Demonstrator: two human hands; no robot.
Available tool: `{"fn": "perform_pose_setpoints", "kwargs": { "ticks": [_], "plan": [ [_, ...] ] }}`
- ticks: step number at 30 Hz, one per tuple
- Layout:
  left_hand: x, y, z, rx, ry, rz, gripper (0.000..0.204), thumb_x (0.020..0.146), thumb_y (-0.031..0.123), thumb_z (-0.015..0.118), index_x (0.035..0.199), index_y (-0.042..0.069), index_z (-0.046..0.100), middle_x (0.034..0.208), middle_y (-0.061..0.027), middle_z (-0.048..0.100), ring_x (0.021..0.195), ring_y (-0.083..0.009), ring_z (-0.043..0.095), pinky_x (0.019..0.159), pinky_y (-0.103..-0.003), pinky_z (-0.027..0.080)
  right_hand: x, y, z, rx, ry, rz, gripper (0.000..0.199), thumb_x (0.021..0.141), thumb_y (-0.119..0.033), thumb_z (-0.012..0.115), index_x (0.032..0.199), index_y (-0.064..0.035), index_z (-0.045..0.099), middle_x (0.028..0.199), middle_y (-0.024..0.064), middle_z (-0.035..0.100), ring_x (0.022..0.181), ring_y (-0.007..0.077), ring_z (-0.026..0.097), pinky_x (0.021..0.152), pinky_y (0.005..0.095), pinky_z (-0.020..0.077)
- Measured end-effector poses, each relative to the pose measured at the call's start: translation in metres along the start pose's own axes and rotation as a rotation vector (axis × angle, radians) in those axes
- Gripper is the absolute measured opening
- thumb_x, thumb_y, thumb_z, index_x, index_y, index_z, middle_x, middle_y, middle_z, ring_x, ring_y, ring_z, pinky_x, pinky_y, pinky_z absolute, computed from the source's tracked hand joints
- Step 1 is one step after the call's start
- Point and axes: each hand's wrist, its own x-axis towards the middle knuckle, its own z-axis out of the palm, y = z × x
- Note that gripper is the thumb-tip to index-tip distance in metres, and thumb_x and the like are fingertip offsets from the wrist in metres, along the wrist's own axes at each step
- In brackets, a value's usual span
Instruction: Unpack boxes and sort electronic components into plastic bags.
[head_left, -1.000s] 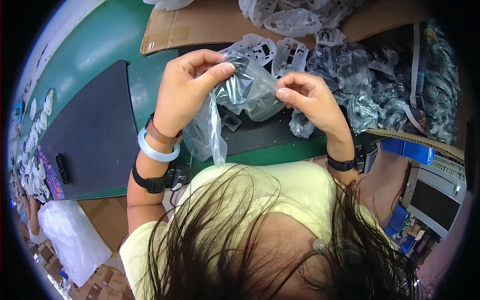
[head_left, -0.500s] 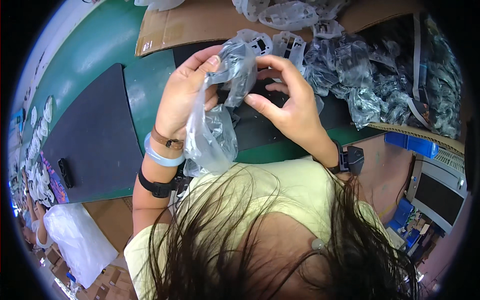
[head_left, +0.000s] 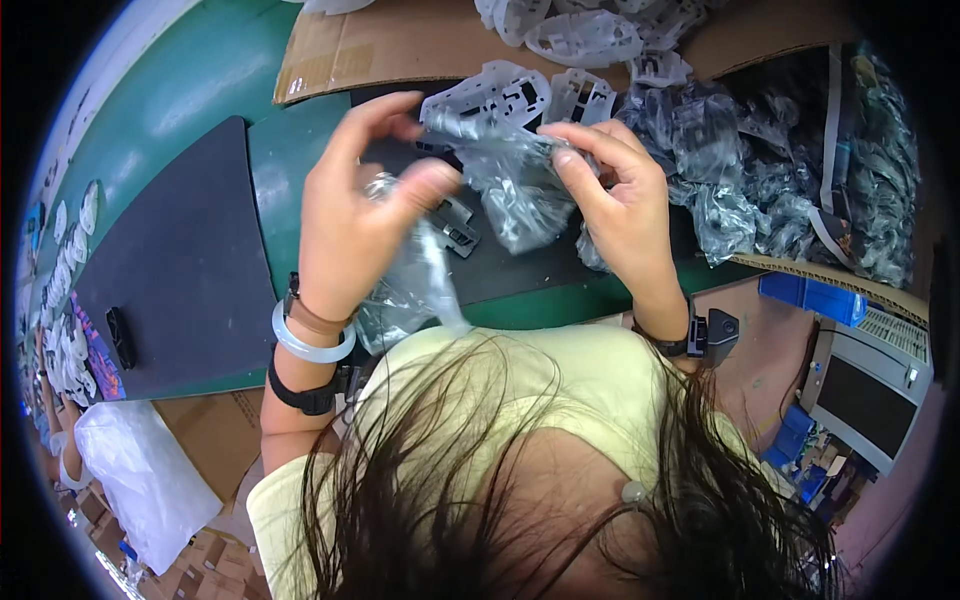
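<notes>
1. While the crinkled bag (head_left: 515,205), clear and shiny, hangs above the worktop (head_left: 185,90), the right hand (head_left: 628,200) has its thumb and index finger pinching the film at the upper right edge.
2. Just left of the crinkled bag, the left hand (head_left: 355,215) has its thumb and index finger spread apart, the thumb blurred. Loose film (head_left: 410,285) hangs below this palm; whether the hidden fingers grip it, I cannot tell.
3. Between the crinkled bag and the loose film, a small dark part (head_left: 455,228) lies on a black mat (head_left: 510,280).
4. Just beyond the crinkled bag sit 2 translucent shells, a larger shell (head_left: 490,92) and a smaller shell (head_left: 583,97), both with cut-outs.
5. Farther beyond the crinkled bag, a cardboard sheet (head_left: 335,65) carries more pale shells (head_left: 585,38).
6. Right of the crinkled bag, many bagged pieces (head_left: 705,135) crowd together, reaching a cardboard edge (head_left: 830,280).
7. Well left of the crinkled bag, a black object (head_left: 120,338) rests on a dark mat (head_left: 190,260).
8. Far right of the crinkled bag and nearer the person stand a blue bin (head_left: 815,298) and a grey machine (head_left: 868,390).
</notes>
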Motion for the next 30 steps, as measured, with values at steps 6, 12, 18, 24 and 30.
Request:
{"fn": "perform_pose_setpoints", "kwargs": {
  "ticks": [6, 12, 18, 24, 30],
  "plan": [
    [0.009, -0.012, 0.011, 0.127, -0.392, -0.052, 0.039, 0.076, 0.019, 0.069, 0.111, 0.005, 0.058, 0.104, -0.0072, 0.061, 0.092, -0.0129, 0.055, 0.069, -0.023, 0.043, 0.005, -0.009, -0.001, 0.118, -0.133, -0.115, 0.021, 0.081, 0.000, 0.057, 0.099, -0.0050, 0.066, 0.076, 0.0030, 0.051, 0.067, 0.0116, 0.048, 0.059, 0.0229, 0.0376],
    [0.020, -0.015, 0.006, -0.331, -0.399, -0.160, 0.024, 0.078, 0.011, 0.067, 0.099, -0.001, 0.062, 0.090, -0.0029, 0.063, 0.081, -0.0088, 0.057, 0.072, -0.020, 0.044, 0.002, -0.017, -0.001, 0.417, -0.071, 0.023, 0.012, 0.080, -0.002, 0.062, 0.091, -0.0013, 0.066, 0.085, 0.0030, 0.060, 0.078, 0.0086, 0.057, 0.068, 0.0219, 0.0450],
    [0.000, 0.015, -0.004, -0.229, -0.088, -0.047, 0.009, 0.078, 0.003, 0.064, 0.082, -0.005, 0.064, 0.095, -0.0096, 0.065, 0.071, -0.0079, 0.054, 0.065, -0.019, 0.043, 0.004, 0.001, -0.019, 0.291, -0.121, 0.069, 0.008, 0.076, -0.004, 0.068, 0.082, 0.0008, 0.066, 0.075, 0.0020, 0.061, 0.069, 0.0082, 0.055, 0.063, 0.0222, 0.0431],
    [-0.005, 0.039, -0.013, 0.025, -0.091, 0.043, 0.007, 0.079, 0.001, 0.059, 0.082, -0.004, 0.063, 0.100, -0.0131, 0.063, 0.079, -0.0115, 0.055, 0.067, -0.020, 0.042, 0.007, -0.033, -0.041, 0.024, -0.231, 0.104, 0.008, 0.081, -0.007, 0.062, 0.079, 0.0008, 0.060, 0.073, 0.0002, 0.058, 0.070, 0.0070, 0.051, 0.062, 0.0203, 0.0399],
    [-0.005, 0.033, 0.010, -0.339, 0.156, 0.416, 0.011, 0.084, 0.005, 0.059, 0.078, -0.004, 0.058, 0.078, -0.0098, 0.062, 0.061, -0.0122, 0.048, 0.052, -0.021, 0.033, -0.003, -0.041, -0.050, 0.805, -0.194, -0.151, 0.011, 0.083, -0.007, 0.063, 0.088, 0.0020, 0.059, 0.081, 0.0029, 0.059, 0.073, 0.0088, 0.055, 0.064, 0.0210, 0.0443]
  ]
}}
